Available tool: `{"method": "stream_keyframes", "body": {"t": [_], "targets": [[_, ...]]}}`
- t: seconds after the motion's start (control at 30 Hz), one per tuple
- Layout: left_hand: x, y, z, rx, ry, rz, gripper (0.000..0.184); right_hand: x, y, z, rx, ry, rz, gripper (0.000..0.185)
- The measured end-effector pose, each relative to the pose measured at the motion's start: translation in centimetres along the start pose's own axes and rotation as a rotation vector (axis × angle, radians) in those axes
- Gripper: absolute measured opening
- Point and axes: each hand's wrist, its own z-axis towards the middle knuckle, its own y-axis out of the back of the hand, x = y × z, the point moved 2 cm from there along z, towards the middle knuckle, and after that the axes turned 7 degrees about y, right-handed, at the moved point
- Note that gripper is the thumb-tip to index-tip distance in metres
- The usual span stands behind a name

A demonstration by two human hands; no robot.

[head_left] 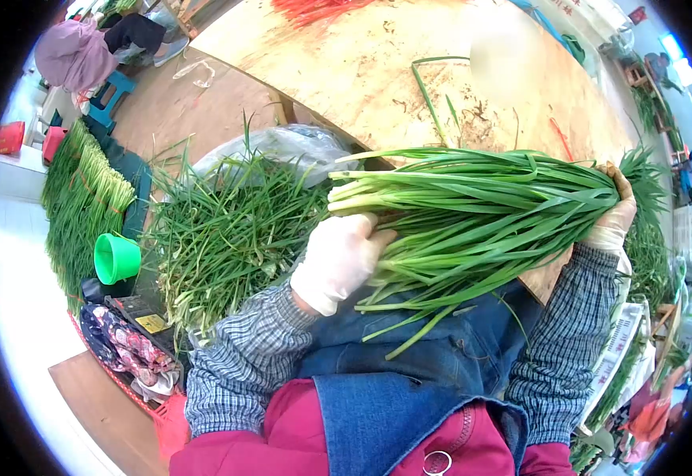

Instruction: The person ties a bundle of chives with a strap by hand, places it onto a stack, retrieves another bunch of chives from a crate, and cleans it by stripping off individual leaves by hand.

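A big loose bunch of garlic chives [481, 206] lies sideways before me, its pale stalk ends to the left and leaf tips to the right. My right hand [620, 202] is wrapped round the leaf end at the right. In a white glove, my left hand [334, 262] is closed by the stalk ends, its fingertips pinching at the lower stalks; the exact hold is partly hidden. Some lower stalks droop over my blue denim apron [425, 349].
Loose greens [235, 226] heap at my left beside a clear plastic bag [314, 147]. Tied bundles of greens [84, 198] and a green cup [116, 259] stand farther left. A wooden table [346, 71] bears red ties [314, 9]. A person [80, 51] sits at the upper left.
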Motion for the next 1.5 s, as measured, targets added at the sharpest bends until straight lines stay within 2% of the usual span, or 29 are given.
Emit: {"method": "stream_keyframes", "body": {"t": [0.03,0.13,0.17,0.2,0.27,0.33,0.37,0.47,0.5,0.53,0.57,0.63,0.67,0.7,0.73,0.77,0.87,0.9,0.93,1.03,1.2,1.33,1.5], "targets": [[0.3,-0.3,0.1,0.027,0.052,-0.175,0.019,0.0,0.2,0.2,-0.001,0.006,-0.012,0.014],[0.6,-1.3,0.3,0.174,0.392,-1.109,0.028,-0.2,0.4,0.4,0.004,0.006,-0.035,0.014],[0.1,-0.6,0.2,0.27,0.545,-1.301,0.031,-0.2,0.4,0.4,0.01,0.005,-0.026,0.014],[1.3,-1.0,0.3,0.268,0.577,-1.301,0.026,-0.3,0.4,0.5,0.034,0.001,-0.015,0.014],[-0.3,-1.1,0.3,0.184,0.738,-1.562,0.019,-0.3,0.1,0.4,0.082,-0.007,0.008,0.014],[0.4,-1.8,0.6,0.314,0.755,-1.669,0.016,-0.2,-0.1,0.1,0.14,-0.02,0.015,0.014],[0.5,-2.0,0.6,0.381,0.763,-1.722,0.015,-0.1,-0.3,-0.2,0.159,-0.027,0.017,0.014],[-0.6,-2.5,0.3,0.352,0.709,-1.724,0.011,0.3,-0.9,-0.5,0.145,-0.052,-0.008,0.014],[0.7,-3.2,0.3,0.438,0.622,-1.819,0.018,0.8,-1.2,-0.5,0.123,-0.057,-0.034,0.014],[0.8,-2.9,0.0,0.419,0.57,-1.827,0.017,1.2,-1.3,-0.4,0.1,-0.061,-0.059,0.014],[0.6,-2.6,-0.3,0.4,0.516,-1.832,0.017,1.5,-1.8,-0.4,0.223,-0.077,-0.05,0.016],[0.0,-1.6,-0.8,0.362,0.466,-1.865,0.018,1.9,-3.4,-0.6,0.247,-0.048,-0.075,0.017],[-0.4,-0.6,-1.0,0.238,0.461,-1.757,0.019,1.7,-4.9,-1.2,0.284,-0.054,-0.044,0.018],[-0.5,0.5,-1.2,0.15,0.398,-1.684,0.021,1.2,-6.5,-2.0,0.281,0.079,-0.19,0.02],[-0.2,1.6,-1.6,0.064,0.332,-1.607,0.022,0.8,-8.4,-2.8,0.214,0.036,-0.23,0.02],[0.0,2.7,-1.5,0.021,0.302,-1.561,0.022,0.3,-8.3,-1.9,0.314,0.021,-0.228,0.02],[0.0,5.2,-1.2,-0.189,0.39,-1.277,0.017,-2.8,-9.0,1.0,0.235,-0.007,-0.131,0.017],[0.3,6.1,-1.4,-0.15,0.453,-1.236,0.019,-3.9,-9.0,2.0,0.163,-0.009,-0.113,0.016],[1.2,6.3,-1.4,-0.145,0.452,-1.076,0.024,-5.0,-9.1,3.0,-0.027,0.019,-0.16,0.014],[2.3,6.8,-2.3,0.049,0.403,-0.88,0.038,-6.5,-8.2,5.4,-0.048,-0.044,-0.179,0.015],[1.4,7.0,-2.4,0.027,0.44,-0.893,0.028,-7.3,-6.6,7.7,0.005,-0.139,-0.166,0.018],[0.7,8.1,-2.0,0.016,0.508,-0.904,0.018,-7.0,-7.0,6.6,0.011,-0.08,-0.244,0.02],[0.6,8.6,-1.8,0.04,0.502,-0.693,0.02,-6.8,-7.8,5.9,-0.005,-0.105,-0.25,0.023]]}}
